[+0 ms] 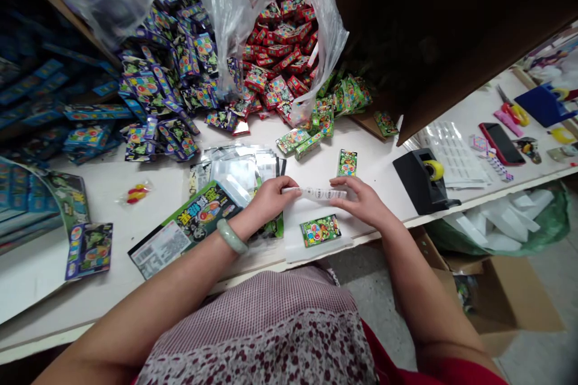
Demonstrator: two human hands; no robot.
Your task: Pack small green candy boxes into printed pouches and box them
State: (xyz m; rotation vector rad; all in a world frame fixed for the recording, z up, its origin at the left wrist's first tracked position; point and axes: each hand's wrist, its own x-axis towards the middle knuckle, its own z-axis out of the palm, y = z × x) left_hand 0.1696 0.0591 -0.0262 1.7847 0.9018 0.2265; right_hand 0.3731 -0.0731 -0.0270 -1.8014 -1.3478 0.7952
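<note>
Two hands (272, 195) (362, 201) hold one printed strip (318, 194) between two green boxes (321, 231) (347, 163).

You are holding a narrow white strip (315, 194) bearing dark printed marks, stretching crosswise just beyond the nearest green box (321, 230).

We count one paper strip (311, 194), one green box (321, 231) and one black tape dispenser (419, 177) near the tabletop's (377, 156) front edge, one phone (501, 144) toward its right end.

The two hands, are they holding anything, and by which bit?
Yes, a white printed strip: the left hand pinches one end, the right hand the other.
</note>
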